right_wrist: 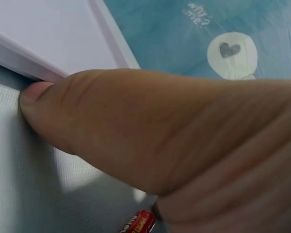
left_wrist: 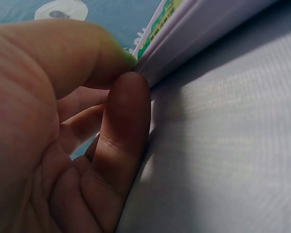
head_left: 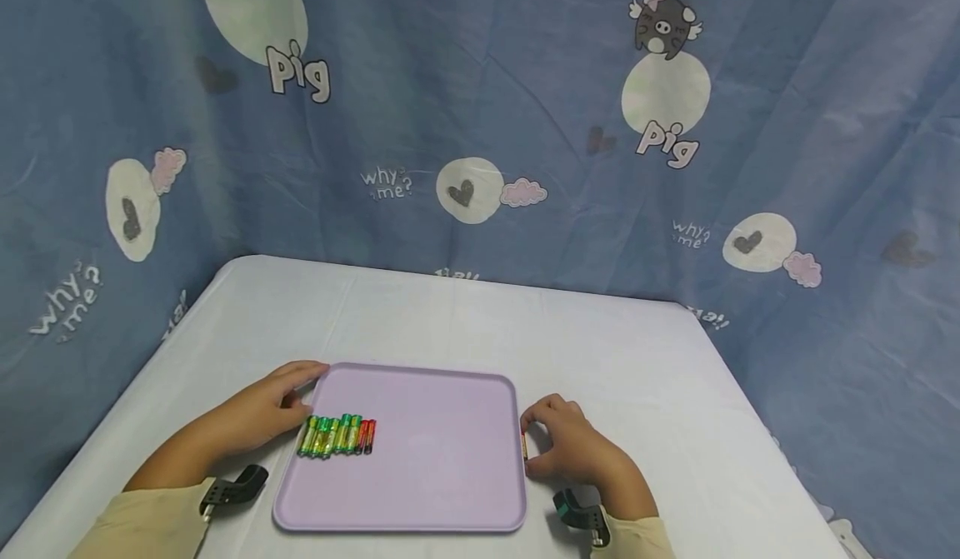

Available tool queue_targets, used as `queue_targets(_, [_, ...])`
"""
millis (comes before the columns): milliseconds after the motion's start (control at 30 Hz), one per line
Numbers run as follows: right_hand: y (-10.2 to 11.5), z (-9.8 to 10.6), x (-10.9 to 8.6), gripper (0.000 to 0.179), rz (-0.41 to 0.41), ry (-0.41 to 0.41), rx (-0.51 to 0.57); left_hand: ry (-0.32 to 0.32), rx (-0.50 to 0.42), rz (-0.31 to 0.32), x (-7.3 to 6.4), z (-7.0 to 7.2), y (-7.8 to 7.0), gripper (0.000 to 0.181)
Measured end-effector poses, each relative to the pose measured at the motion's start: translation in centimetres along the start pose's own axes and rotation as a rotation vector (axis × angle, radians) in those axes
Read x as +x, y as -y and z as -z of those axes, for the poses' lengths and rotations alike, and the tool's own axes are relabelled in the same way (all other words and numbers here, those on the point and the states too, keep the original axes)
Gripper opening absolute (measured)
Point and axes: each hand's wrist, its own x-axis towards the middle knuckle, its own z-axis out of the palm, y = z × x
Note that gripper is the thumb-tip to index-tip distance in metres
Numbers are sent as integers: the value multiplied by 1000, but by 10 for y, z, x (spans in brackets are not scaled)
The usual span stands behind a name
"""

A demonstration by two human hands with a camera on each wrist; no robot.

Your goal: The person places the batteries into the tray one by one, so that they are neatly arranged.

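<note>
A lilac tray carries a row of AA-looking batteries, several green-and-yellow ones and two red ones, near its left rim. My left hand touches the tray's left edge, with the thumb beside the batteries and a finger at the far corner. My right hand touches the opposite edge with thumb and index finger spread apart. Between them, just outside the rim, shows a red and yellow battery. A red battery appears below the thumb in the right wrist view, partly hidden.
The tray sits on a white cloth-covered table. A blue printed curtain hangs behind and at the sides. Black wristbands are on both wrists, low over the cloth.
</note>
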Motion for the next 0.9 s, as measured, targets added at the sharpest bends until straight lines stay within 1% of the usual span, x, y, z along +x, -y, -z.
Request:
queue_targets(167, [-1, -1, 0, 44, 15, -8, 6, 0, 9, 1, 0, 1, 0, 64])
queue_targets(400, [-7, 0, 3, 42, 3, -22, 25, 1, 12, 5, 0, 0, -1, 64])
queue_targets(733, [-10, 3, 6, 42, -3, -81, 95, 7, -11, 22, 2, 0, 0, 65])
queue_targets(900, [-9, 1, 6, 42, -17, -135, 106, 6, -7, 23, 2, -1, 2, 64])
